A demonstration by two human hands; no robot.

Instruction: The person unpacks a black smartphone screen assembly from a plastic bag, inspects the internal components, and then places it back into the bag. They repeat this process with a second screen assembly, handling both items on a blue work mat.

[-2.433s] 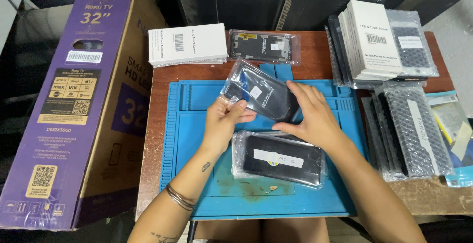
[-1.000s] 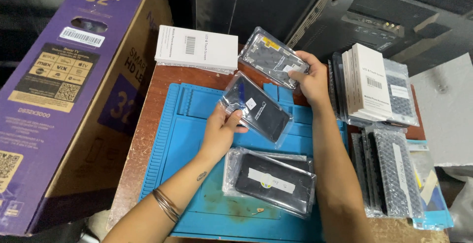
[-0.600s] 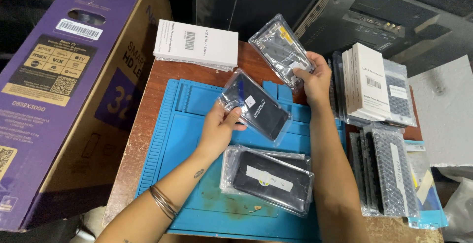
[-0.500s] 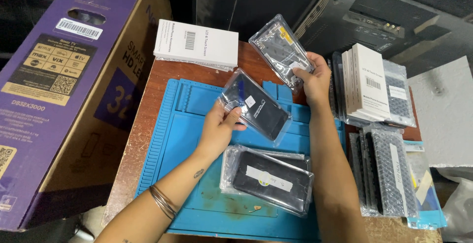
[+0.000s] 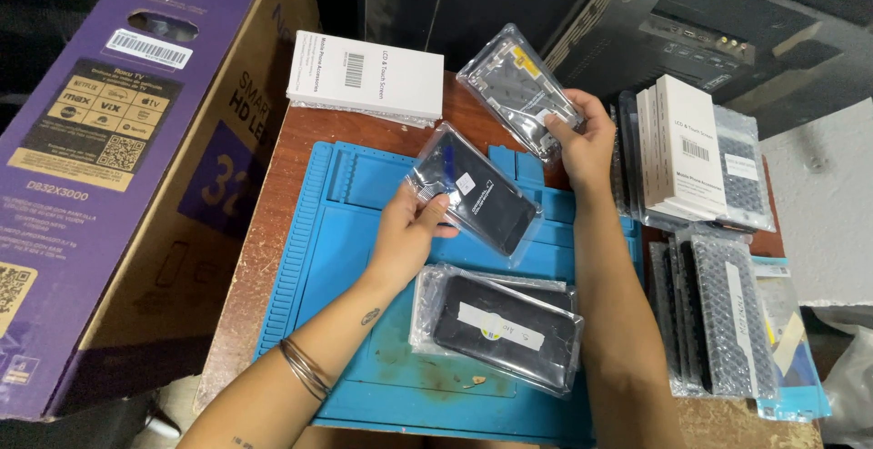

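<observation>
Here the left hand point(image 5: 409, 231) is gripping a dark bagged screen point(image 5: 477, 192) mid-frame, while the right hand point(image 5: 582, 131) is pinching a clear bagged frame point(image 5: 518, 85) upper centre, best held by the edges.

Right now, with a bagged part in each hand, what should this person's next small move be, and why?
Probably set the right hand's clear bagged frame down on the blue mat. It is lifted above the table, while the left hand grips the bagged dark screen, and another bagged screen already lies there.

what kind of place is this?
Likely a phone or electronics repair bench: a blue silicone work mat on the table, stacks of bagged phone screens and white parts boxes, and one bagged screen in each of the hands.
</observation>
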